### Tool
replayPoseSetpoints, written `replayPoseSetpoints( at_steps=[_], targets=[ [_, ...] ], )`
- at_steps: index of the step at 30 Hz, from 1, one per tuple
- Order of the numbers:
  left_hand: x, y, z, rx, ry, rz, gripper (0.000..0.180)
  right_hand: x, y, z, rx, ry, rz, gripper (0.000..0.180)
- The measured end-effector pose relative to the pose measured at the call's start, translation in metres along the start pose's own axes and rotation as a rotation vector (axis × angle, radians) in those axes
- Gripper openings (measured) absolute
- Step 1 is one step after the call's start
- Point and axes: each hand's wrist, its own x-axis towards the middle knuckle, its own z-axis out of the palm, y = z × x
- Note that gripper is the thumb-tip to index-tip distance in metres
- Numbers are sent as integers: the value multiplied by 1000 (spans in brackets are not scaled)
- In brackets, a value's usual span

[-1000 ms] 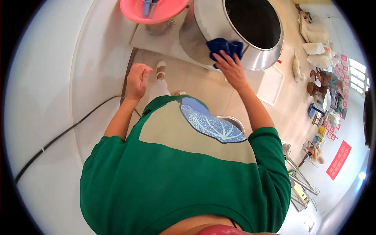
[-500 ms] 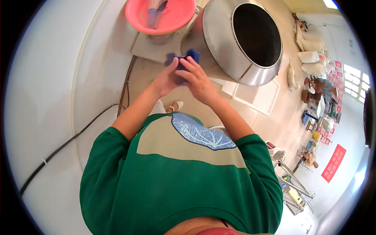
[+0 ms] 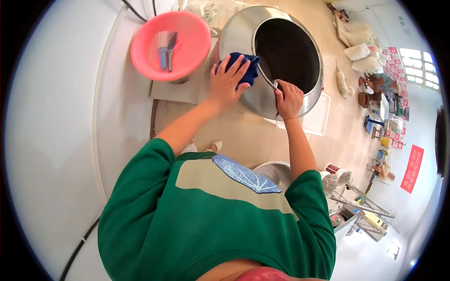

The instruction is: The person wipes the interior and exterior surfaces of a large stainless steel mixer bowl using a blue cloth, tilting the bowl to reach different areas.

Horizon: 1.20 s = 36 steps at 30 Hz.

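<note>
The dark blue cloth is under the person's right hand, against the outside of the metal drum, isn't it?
Wrong hand: the head view shows the dark blue cloth under the left hand, not the right hand. It is indeed against the outside of the metal drum.

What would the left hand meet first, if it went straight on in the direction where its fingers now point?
The left hand rests on the dark blue cloth; just beyond this seems to come the sloping metal of the drum, though depth is hard to judge.
</note>
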Motion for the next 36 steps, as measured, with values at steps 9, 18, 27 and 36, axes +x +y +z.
replayPoseSetpoints(
  at_steps=[9, 18, 27, 36],
  targets=[
    [128, -63, 33, 103, -2, 36, 43, 4, -2, -6, 4, -33, 29, 36],
    [247, -117, 100, 200, -291, -12, 46, 8, 2, -8, 43, 1, 18, 40],
    [207, -150, 92, -40, -212, 55, 50, 1, 6, -6, 39, 1, 63, 37],
    [243, -115, 71, -127, -500, -395, 78, 3, 3, -9, 50, -2, 64, 31]
  ],
)
